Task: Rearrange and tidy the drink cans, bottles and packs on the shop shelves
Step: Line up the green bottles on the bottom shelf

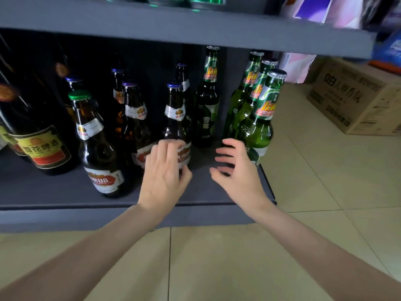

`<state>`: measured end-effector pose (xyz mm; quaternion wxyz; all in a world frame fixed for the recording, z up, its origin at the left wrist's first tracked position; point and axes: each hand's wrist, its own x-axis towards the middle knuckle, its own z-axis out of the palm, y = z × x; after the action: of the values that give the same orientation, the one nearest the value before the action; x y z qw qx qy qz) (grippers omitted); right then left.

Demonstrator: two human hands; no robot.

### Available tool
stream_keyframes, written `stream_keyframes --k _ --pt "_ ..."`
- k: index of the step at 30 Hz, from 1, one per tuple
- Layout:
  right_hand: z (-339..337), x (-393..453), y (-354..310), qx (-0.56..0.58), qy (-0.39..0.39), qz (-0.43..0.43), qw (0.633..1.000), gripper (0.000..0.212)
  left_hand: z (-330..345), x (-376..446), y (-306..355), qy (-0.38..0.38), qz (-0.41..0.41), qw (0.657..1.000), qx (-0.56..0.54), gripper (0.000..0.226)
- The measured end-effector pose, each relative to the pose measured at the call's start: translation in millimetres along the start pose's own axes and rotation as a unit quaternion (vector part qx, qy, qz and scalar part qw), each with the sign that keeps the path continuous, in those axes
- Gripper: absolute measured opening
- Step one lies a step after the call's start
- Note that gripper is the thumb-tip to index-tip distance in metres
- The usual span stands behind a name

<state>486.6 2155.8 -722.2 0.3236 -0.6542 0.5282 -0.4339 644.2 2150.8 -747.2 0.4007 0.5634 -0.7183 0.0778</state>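
Several brown beer bottles stand on the low grey shelf (54,187). My left hand (163,172) reaches over the shelf's front, fingers spread and loosely bent against the blue-capped brown bottle (175,109) in the middle; it grips nothing. A green-capped brown bottle (95,144) stands nearer the front, to the left. My right hand (236,168) hovers with relaxed fingers just left of the front light-green bottle (262,118), which stands at the shelf's right end with two more behind it. A dark green bottle (206,101) stands alone between the groups.
Large dark bottles with yellow-red labels (41,148) fill the shelf's left. The upper shelf board (173,29) hangs low over the bottle caps, with green cans (195,1) on it. A cardboard box (358,96) sits on the tiled floor at the right.
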Motion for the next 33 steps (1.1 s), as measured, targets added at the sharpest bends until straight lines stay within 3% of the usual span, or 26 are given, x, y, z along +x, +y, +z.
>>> stream_keyframes --k 2,5,7,9,12,18,27,33 --pt "-26 -7 -6 -0.01 0.02 -0.045 0.999 0.046 13 -2 15 -0.058 0.0 0.997 -0.045 0.045" --pt "-57 -10 0 -0.016 0.099 -0.072 0.992 0.032 40 9 42 -0.141 -0.079 0.977 -0.139 0.071" --pt "-70 -7 15 -0.02 0.147 -0.057 0.987 0.031 59 15 59 -0.173 -0.11 0.959 -0.196 0.083" --pt "-73 -3 31 -0.007 0.136 -0.018 0.991 0.037 73 16 75 -0.187 -0.138 0.944 -0.235 0.085" --pt "-69 2 51 0.047 0.077 0.031 0.995 0.036 82 16 86 -0.187 -0.194 0.929 -0.252 0.079" --pt "-70 6 69 0.058 0.07 0.051 0.995 0.037 72 19 74 -0.188 -0.217 0.93 -0.231 0.072" --pt "-52 47 91 0.042 0.03 0.101 0.994 0.086 70 35 46 -0.133 -0.277 0.927 -0.217 0.062" --pt "-38 67 102 0.019 0.06 0.127 0.99 0.077 84 40 46 -0.109 -0.295 0.921 -0.231 0.069"
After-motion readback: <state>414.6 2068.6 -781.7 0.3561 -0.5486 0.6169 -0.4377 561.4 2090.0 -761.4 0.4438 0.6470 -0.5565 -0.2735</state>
